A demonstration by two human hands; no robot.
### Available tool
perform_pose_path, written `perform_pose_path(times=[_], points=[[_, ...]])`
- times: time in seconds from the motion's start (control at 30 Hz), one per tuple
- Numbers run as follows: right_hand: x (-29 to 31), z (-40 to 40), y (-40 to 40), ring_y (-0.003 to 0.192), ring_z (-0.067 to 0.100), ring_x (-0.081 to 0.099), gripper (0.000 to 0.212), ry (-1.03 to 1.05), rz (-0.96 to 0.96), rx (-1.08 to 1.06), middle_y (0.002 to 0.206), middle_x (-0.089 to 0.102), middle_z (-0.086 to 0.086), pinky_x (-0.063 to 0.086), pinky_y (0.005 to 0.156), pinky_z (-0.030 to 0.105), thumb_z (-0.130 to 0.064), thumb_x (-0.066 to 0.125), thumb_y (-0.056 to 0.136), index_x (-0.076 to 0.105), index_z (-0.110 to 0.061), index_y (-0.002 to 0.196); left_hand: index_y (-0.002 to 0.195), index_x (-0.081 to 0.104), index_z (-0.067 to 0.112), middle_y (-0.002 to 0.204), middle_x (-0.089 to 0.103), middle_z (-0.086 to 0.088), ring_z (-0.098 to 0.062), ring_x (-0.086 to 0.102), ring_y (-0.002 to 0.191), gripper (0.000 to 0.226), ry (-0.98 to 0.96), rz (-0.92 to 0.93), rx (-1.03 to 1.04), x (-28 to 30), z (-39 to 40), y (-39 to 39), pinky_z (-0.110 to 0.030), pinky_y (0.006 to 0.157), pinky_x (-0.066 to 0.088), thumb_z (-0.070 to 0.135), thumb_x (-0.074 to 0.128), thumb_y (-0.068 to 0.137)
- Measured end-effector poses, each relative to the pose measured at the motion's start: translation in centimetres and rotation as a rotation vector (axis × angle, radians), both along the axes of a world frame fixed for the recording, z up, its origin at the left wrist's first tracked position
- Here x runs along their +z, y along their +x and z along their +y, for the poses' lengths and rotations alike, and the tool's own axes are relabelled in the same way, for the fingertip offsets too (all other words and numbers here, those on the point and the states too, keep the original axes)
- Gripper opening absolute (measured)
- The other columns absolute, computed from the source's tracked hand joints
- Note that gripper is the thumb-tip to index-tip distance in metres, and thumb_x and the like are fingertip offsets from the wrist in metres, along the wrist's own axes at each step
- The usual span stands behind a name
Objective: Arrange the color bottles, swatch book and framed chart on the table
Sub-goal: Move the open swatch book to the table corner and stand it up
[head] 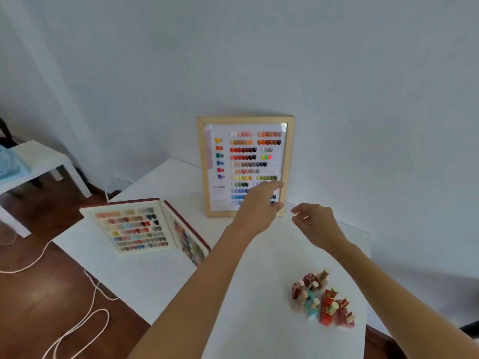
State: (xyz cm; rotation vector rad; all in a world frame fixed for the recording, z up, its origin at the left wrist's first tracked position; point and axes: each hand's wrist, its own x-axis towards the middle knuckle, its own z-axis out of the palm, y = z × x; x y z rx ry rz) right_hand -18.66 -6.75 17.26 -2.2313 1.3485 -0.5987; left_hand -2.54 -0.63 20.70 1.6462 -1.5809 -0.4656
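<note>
So the framed chart [245,165] looks like the step in hand here; it stands upright at the centre of the frame, at the back of the white worktop [160,278], and seems to lean against the wall. The left hand [260,207] is right in front of its lower right corner, fingers spread loose and holding nothing; whether it actually touches the frame I can't tell, it's a bit blurry there. The right hand [315,221] hovers just to the right of that corner, fingers curled but open, empty too.

The swatch book [145,229] lies open left of centre, one leaf flat and the other propped up at an angle, well apart from the chart; the color bottles [322,297] sit bunched in a tight cluster at the lower right of the frame, near the worktop's near edge.

My guess: the next move needs both hands on the chart's side rails to square or shift it; it's tall and only leaning, so a one-sided nudge could tip it; after that the bottles probably want spreading into a row.
</note>
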Motion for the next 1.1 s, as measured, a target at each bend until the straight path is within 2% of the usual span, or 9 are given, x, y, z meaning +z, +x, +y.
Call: perform_pose_path(times=[0.17,0.3,0.5,0.63,0.67,0.77,0.87,0.97,1.1], points=[[1.9,1.9,6.2,0.075,0.01,0.062,0.02,-0.024,-0.004,0.13,0.101,0.072,0.001,0.048,0.089,0.024,-0.02,0.061,0.088,0.07,-0.013,0.104,0.127,0.053,0.019,0.13,0.057,-0.004,-0.02,0.056,0.115,0.042,-0.073,0.002,0.127,2.5,4.7,7.9,-0.029,0.097,0.043,0.011,0.063,0.087],[2.1,4.3,11.3,0.082,0.012,0.062,0.02,-0.012,-0.011,0.219,0.098,0.071,0.003,0.042,0.083,0.02,-0.02,0.061,0.088,0.068,-0.012,0.105,0.127,0.052,0.021,0.131,0.056,-0.002,-0.015,0.054,0.113,0.042,-0.017,-0.037,0.249,1.6,8.2,15.1,-0.022,0.091,0.038,0.012,0.061,0.088],[0.9,7.7,17.8,0.084,0.013,0.061,0.029,0.041,0.039,0.232,0.103,0.07,0.005,0.04,0.075,0.021,-0.034,0.057,0.09,0.067,-0.013,0.107,0.125,0.053,0.018,0.129,0.057,-0.005,-0.021,0.051,0.121,0.039,0.035,-0.176,0.288,-1.3,13.1,24.8,-0.031,0.103,0.037,0.013,0.061,0.088],[-0.7,9.9,20.7,0.073,0.009,0.059,0.035,0.142,0.133,0.23,0.101,0.066,0.002,0.043,0.055,0.014,-0.04,0.059,0.087,0.061,-0.015,0.112,0.127,0.052,0.016,0.133,0.054,-0.008,-0.025,0.045,0.126,0.043,0.079,-0.246,0.343,-3.1,15.1,30.6,-0.04,0.108,0.035,0.011,0.062,0.086],[-1.1,10.4,21.1,0.071,0.009,0.06,0.033,0.16,0.153,0.221,0.1,0.066,0.002,0.046,0.054,0.014,-0.038,0.06,0.087,0.061,-0.016,0.112,0.127,0.052,0.015,0.133,0.054,-0.009,-0.027,0.044,0.127,0.045,0.093,-0.276,0.354,-3.5,15.4,31.8,-0.041,0.108,0.034,0.01,0.063,0.085],[-2.1,11.4,22.1,0.072,0.014,0.063,0.024,0.122,0.197,0.15,0.097,0.069,0.002,0.052,0.064,0.022,-0.03,0.058,0.089,0.062,-0.015,0.107,0.131,0.049,0.014,0.135,0.054,-0.01,-0.029,0.045,0.127,0.048,0.169,-0.407,0.35,-4.5,15.6,34.5,-0.048,0.109,0.033,0.012,0.062,0.085],[-2.5,12.2,22.6,0.065,0.011,0.063,0.018,0.078,0.215,0.063,0.084,0.067,-0.002,0.053,0.061,0.022,-0.026,0.052,0.093,0.063,-0.014,0.099,0.13,0.048,0.016,0.128,0.058,-0.008,-0.029,0.05,0.12,0.042,0.243,-0.503,0.311,-5.3,15.2,36.0,-0.053,0.108,0.031,0.015,0.056,0.089],[-2.7,12.4,22.7,0.064,0.013,0.063,0.016,0.032,0.258,0.047,0.078,0.063,-0.004,0.052,0.06,0.022,-0.026,0.052,0.094,0.062,-0.014,0.097,0.122,0.055,0.017,0.114,0.064,-0.006,-0.027,0.057,0.108,0.032,0.212,-0.536,0.29,-5.8,14.4,36.9,-0.049,0.105,0.035,0.012,0.052,0.09],[-2.9,11.9,22.8,0.058,0.007,0.059,0.015,0.004,0.287,0.043,0.076,0.062,-0.006,0.046,0.054,0.016,-0.027,0.048,0.095,0.058,-0.016,0.095,0.105,0.063,0.016,0.096,0.069,-0.005,-0.023,0.064,0.087,0.026,0.132,-0.441,0.248,-6.2,13.6,38.0,-0.035,0.083,0.051,0.004,0.05,0.086]])
